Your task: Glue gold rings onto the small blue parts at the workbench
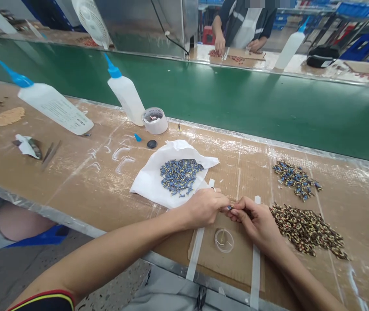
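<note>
My left hand [206,206] and my right hand [256,218] meet fingertip to fingertip above the cardboard mat. Pinched between them is a small blue piece [229,207], mostly covered by the fingers. Below them stands a shallow clear round dish [224,240] with a little yellowish stuff inside. Left of my hands, a heap of small blue-and-yellow pieces [179,175] lies on white paper [148,179]. To the right is a large pile of dark brown and cream pieces [307,229], and behind it a smaller pile with blue parts [296,179].
Two white squeeze bottles with blue nozzles [55,106] [126,97] and a tape roll [155,122] stand at the back left. A black cap [152,144] and tweezers [51,154] lie nearby. Behind runs a green conveyor belt [203,99]; across it a person [242,26] handles red pieces.
</note>
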### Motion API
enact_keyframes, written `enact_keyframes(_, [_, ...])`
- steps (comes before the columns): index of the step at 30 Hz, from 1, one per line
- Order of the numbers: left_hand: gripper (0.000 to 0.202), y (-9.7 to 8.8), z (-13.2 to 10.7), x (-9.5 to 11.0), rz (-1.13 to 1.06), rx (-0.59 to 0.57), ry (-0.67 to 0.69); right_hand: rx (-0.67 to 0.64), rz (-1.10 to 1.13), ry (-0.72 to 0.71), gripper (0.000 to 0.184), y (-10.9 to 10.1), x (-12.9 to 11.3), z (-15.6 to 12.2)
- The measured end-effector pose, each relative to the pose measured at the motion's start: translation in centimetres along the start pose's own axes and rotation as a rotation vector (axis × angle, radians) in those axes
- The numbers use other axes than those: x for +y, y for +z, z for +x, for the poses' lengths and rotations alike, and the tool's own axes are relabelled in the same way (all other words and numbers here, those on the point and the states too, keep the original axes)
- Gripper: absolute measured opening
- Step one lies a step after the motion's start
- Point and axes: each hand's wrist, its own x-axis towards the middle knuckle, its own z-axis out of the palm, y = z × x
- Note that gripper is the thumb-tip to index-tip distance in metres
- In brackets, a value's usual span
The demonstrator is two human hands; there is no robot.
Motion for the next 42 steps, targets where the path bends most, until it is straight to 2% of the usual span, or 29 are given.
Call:
enact_keyframes(4, [0.016,-0.4,-0.1,0.2,-0.008,-0.014,-0.026,-0.017,0.100,0.057,0.020,0.1,0.2,0.1])
enact_keyframes(8, [0.020,-1.3,-0.2,0.8,-0.157,0.024,-0.056,-0.004,0.166,0.068,0.022,0.5,-0.1,0.1])
enact_keyframes(10, [0.018,-2.3,-0.3,0.6,-0.262,0.085,-0.066,0.015,0.192,0.067,0.023,0.5,-0.4,0.1])
enact_keyframes(12, [0.016,-3.4,-0.5,-0.3,-0.312,0.214,-0.101,0.056,0.213,0.052,0.025,-0.3,-0.6,0.2])
enact_keyframes(14, [0.014,-4.6,-0.8,-1.7,-0.260,0.388,-0.212,0.169,0.184,0.025,0.025,-2.2,-0.4,0.3])
enact_keyframes(16, [0.013,-5.4,-1.0,-3.2,-0.135,0.475,-0.352,0.348,0.076,0.017,0.026,-5.0,0.3,0.4])
enact_keyframes(20, [0.011,-5.4,-1.1,-4.9,0.032,0.502,-0.477,0.693,-0.307,0.162,0.029,-10.8,3.1,0.3])
enact_keyframes(22, [0.008,-4.9,-0.9,-5.0,0.069,0.495,-0.510,0.778,-0.433,0.223,0.029,-12.6,4.7,0.3])
enact_keyframes(24, [0.006,-4.5,-0.7,-4.9,0.108,0.481,-0.533,0.815,-0.456,0.242,0.030,-13.4,5.9,0.3])
enact_keyframes(26, [0.004,-4.2,-0.6,-4.7,0.139,0.465,-0.536,0.833,-0.419,0.231,0.036,-13.4,6.4,0.4])
enact_keyframes(29, [0.003,-3.9,-0.6,-4.5,0.149,0.446,-0.513,0.840,-0.367,0.195,0.044,-12.7,6.0,0.5])
enact_keyframes(34, [0.010,-4.0,-1.1,-4.0,0.159,0.443,-0.532,0.829,-0.326,0.132,0.043,-11.4,4.2,0.4])
enact_keyframes(42, [0.003,-4.2,-1.0,-4.6,0.162,0.449,-0.527,0.742,-0.270,0.108,0.041,-10.0,3.1,0.5])
